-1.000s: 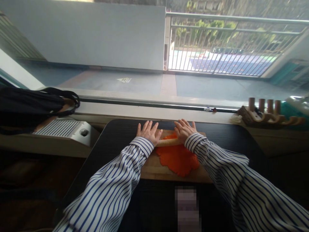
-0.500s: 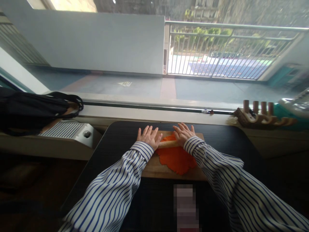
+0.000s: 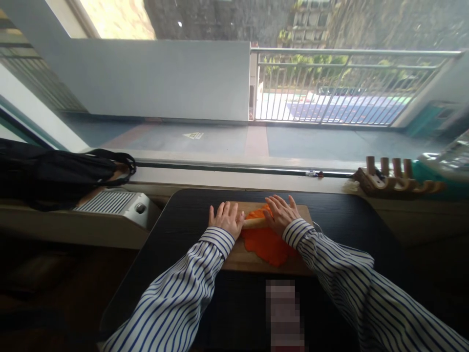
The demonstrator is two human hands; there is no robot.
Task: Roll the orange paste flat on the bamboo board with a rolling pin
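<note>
A flat sheet of orange dough (image 3: 266, 243) lies on a wooden board (image 3: 244, 260) on a black table (image 3: 176, 215). A wooden rolling pin (image 3: 254, 223) lies across the far part of the dough. My left hand (image 3: 224, 218) rests flat on the pin's left end, fingers spread. My right hand (image 3: 280, 213) presses flat on its right end. Both arms wear blue-and-white striped sleeves.
A black bag (image 3: 54, 171) and a white ribbed appliance (image 3: 117, 204) sit on a ledge to the left. A wooden peg rack (image 3: 392, 180) stands at the right by the window sill. Beyond the glass are a balcony floor and a metal railing (image 3: 340, 83).
The view has tilted up slightly. Both hands and the rolling pin sit a little nearer on the dough than a second ago; the dough looks slightly shorter from this angle.
</note>
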